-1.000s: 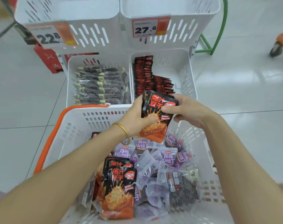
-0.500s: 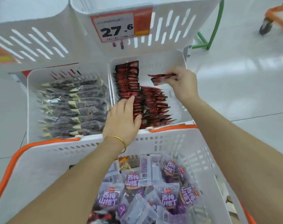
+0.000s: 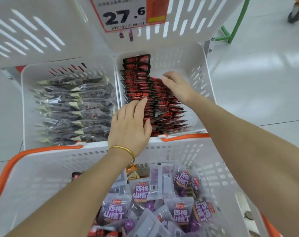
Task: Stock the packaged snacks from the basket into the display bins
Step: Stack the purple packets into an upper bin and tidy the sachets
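Note:
A white basket [image 3: 34, 170] with orange handles sits in front of me, holding several purple snack packets [image 3: 142, 194]. Beyond it, the right display bin [image 3: 188, 59] holds two rows of black-and-red snack packets [image 3: 136, 82] standing on edge. My left hand [image 3: 130, 124], fingers straight, presses against the near packets of the left row. My right hand [image 3: 177, 86] rests on the far end of the right row, its fingers curled down onto the packets; whether it pinches one is hidden.
The left display bin [image 3: 25, 100] is filled with dark clear-wrapped packets [image 3: 77, 106]. Upper white bins overhang, one with a 27.6 price tag [image 3: 128, 12]. A green rack leg [image 3: 237, 21] and a cart wheel [image 3: 295, 12] stand on the tiled floor at right.
The black-and-red packet went from both hands over the basket into the right bin. My right hand has lowered onto the right row; my left hand stays pressed on the left row.

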The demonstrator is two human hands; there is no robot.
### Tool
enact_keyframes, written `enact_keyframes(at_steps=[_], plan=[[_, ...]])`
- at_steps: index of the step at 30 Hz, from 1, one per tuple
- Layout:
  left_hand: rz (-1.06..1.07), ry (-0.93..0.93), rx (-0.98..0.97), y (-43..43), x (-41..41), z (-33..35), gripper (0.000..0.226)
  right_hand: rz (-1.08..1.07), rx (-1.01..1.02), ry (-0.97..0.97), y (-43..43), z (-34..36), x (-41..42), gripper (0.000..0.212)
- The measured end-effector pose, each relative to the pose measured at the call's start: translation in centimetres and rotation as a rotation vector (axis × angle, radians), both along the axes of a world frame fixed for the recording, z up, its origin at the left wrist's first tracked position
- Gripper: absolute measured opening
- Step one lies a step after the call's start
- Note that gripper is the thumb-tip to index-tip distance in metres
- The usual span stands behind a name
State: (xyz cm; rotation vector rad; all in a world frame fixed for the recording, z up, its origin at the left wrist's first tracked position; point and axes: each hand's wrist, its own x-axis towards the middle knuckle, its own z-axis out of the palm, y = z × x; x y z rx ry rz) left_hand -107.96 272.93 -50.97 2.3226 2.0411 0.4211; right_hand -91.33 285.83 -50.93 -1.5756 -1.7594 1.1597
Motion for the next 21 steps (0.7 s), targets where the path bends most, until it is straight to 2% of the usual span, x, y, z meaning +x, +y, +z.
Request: enact_keyframes(at_steps=[3, 7, 10, 12, 15, 18, 21], plan=[[-0.011, 0.028, -0.025, -0.1, 0.0, 0.4, 0.060, -0.063, 0.108, -0.023, -3.1, 1.8, 0.8, 0.046], [0.039, 0.112, -0.054, -0.3, 0.3, 0.5, 0.058, -0.215, 0.231, 0.126, -10.8, 4.3, 0.9, 0.034], [0.098, 0.188, -0.102, -1.0, 0.5, 1.1, 0.052, -0.311, 0.210, 0.277, -17.9, 4.7, 1.1, 0.020], [0.092, 0.186, -0.107, -2.4, 0.5, 2.0, 0.054, -0.343, 0.158, 0.264, -22.1, 3.8, 1.1, 0.029], [0.040, 0.019, -0.059, -6.4, 0.1, 3.4, 0.053, -0.335, 0.033, -0.002, -26.4, 0.6, 1.1, 0.028], [-0.030, -0.140, -0.076, -11.0, -0.8, 4.0, 0.050, -0.054, -0.169, -0.396, -28.2, -3.1, 0.8, 0.023], [-0.041, -0.203, -0.181, -14.7, -1.9, 3.9, 0.050, 0.054, -0.200, -0.591, -29.0, -4.1, 0.9, 0.030]])
